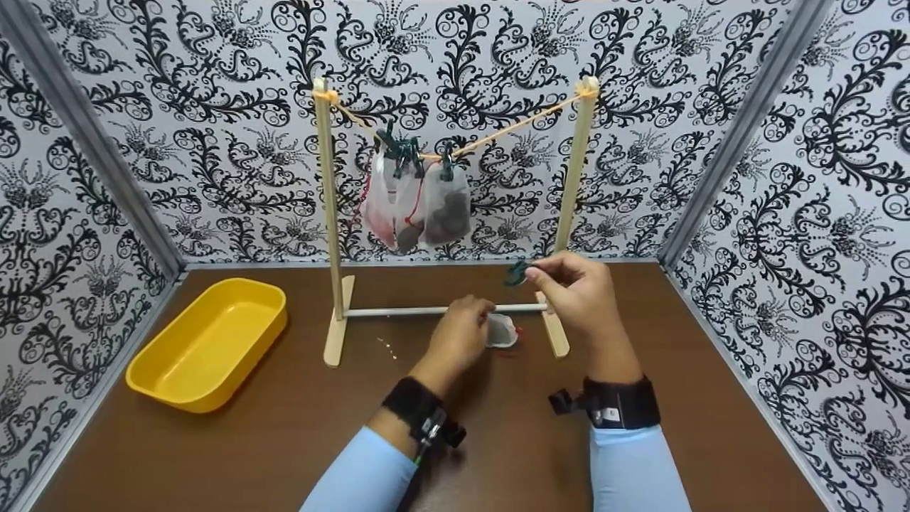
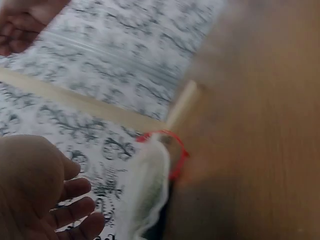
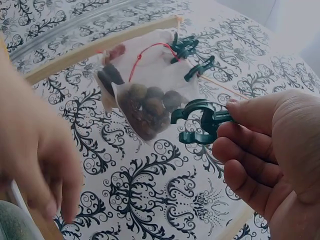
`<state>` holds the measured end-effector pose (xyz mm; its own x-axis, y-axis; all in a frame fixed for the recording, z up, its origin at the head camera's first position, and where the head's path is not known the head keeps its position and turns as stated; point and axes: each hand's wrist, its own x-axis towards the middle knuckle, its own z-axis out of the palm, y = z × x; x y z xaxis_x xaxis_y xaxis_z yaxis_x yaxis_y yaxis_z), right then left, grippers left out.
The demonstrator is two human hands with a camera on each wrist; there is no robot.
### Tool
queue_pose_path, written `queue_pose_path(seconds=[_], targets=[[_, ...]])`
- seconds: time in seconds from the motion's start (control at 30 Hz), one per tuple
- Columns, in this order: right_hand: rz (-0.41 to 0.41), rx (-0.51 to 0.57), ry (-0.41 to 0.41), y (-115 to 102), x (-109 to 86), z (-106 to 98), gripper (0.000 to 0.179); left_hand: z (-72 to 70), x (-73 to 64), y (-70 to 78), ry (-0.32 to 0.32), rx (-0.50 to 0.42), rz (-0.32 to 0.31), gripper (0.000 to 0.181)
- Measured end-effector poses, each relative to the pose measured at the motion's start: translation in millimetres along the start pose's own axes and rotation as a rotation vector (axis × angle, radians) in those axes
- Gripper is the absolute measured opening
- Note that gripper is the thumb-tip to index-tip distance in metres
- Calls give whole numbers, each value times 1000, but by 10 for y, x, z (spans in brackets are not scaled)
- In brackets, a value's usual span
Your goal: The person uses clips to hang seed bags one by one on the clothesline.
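Observation:
My right hand pinches a dark green spring clip between thumb and forefinger, its curved jaws apart and facing the string. Low over the table, my left hand is beside a small whitish pouch with a red drawstring. In the left wrist view its fingers are loosely bent, with a gap between them and the pouch. Several translucent pouches hang from the orange string, held by green clips. Round brown items show through one pouch.
The string spans two wooden posts on flat feet, joined low down by a white rod. A yellow tray stands at the left of the brown table. Patterned walls enclose the back and sides.

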<state>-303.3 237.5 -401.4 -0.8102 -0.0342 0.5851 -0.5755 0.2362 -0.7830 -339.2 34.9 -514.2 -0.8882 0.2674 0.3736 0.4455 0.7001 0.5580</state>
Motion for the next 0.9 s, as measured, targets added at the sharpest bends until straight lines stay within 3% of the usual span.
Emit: queue_pose_path(seconds=[0.2,0.3,0.47,0.6,0.7,0.9], targets=[[35,55,13,35,14,-4,8,163,165,61,-188,355,82,50],[37,56,26,34,14,3,6,208,193,83,-244,436,101,53],[47,56,32,23,9,10,3,240,194,51,-252,514,124,42],[48,48,30,25,10,-2,4,210,162,-2,-210,523,140,27],[47,24,33,28,12,-24,5,110,120,-32,-159,468,130,19],[26,-15,53,61,28,-120,5,-416,-33,-17,-30,292,39,14]])
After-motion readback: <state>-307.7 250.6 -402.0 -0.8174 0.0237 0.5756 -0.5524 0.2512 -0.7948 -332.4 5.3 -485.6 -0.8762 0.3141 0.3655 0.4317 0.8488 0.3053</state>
